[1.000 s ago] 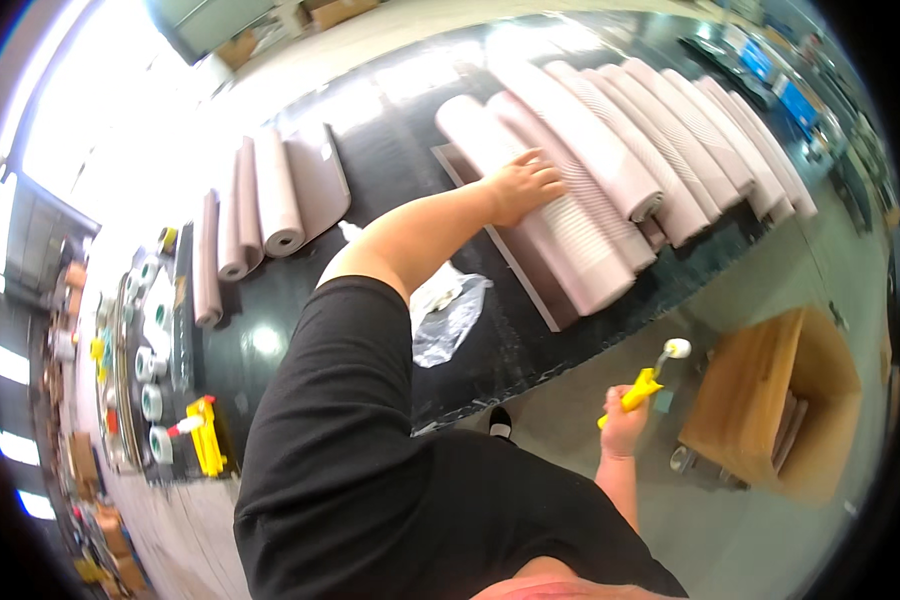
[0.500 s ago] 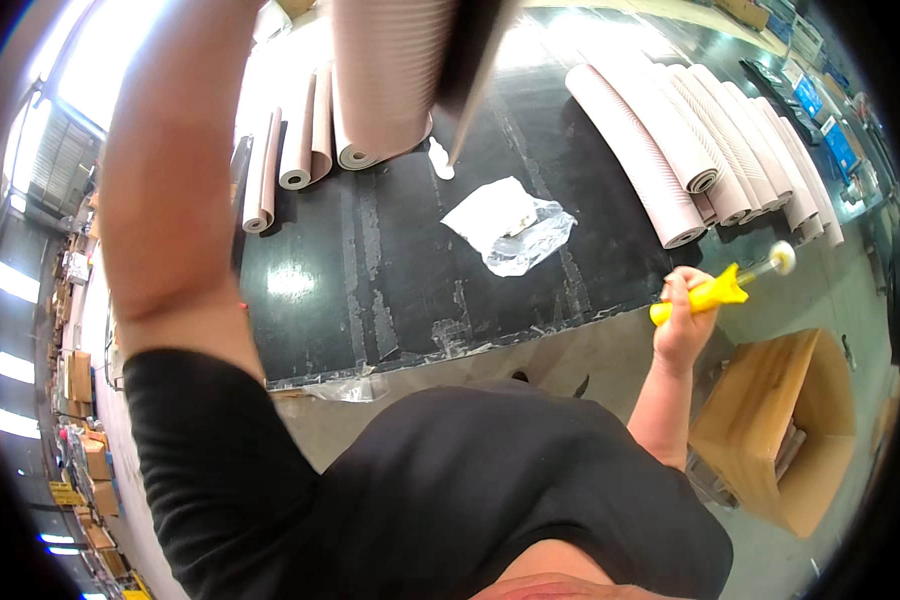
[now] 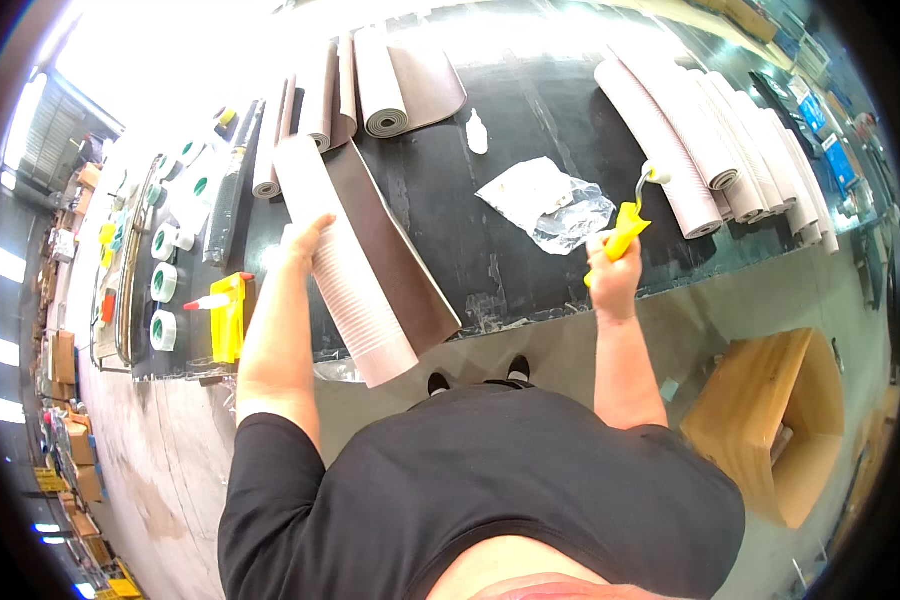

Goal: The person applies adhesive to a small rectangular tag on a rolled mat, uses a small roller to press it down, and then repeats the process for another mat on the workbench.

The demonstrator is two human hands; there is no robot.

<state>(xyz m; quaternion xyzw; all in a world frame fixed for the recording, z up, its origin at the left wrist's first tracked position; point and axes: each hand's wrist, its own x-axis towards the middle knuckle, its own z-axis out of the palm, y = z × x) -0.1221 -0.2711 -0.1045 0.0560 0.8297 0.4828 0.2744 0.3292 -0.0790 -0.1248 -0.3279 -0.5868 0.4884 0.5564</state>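
Note:
My left hand (image 3: 308,238) grips a partly unrolled pinkish ribbed mat (image 3: 348,270) by its left side. The mat lies slantwise over the black table's near edge, with its brown smooth face showing on the right. My right hand (image 3: 615,278) is closed round the yellow handle of a small roller (image 3: 626,232), whose white head points up and away. Just left of the roller, a white packet in a clear plastic bag (image 3: 540,200) rests on the table. Beyond it stands or lies a small white bottle (image 3: 477,132).
Rolled mats (image 3: 660,150) lie side by side at the right, and more rolls (image 3: 385,120) at the far left. Left of my arm are several tape rolls (image 3: 163,283) and a yellow holder (image 3: 227,318). An open cardboard box (image 3: 745,410) stands on the floor at right.
My left arm has come down from high up, bringing the mat onto the table's near edge. My right hand has moved left and farther over the table with the roller, now pointing more upward.

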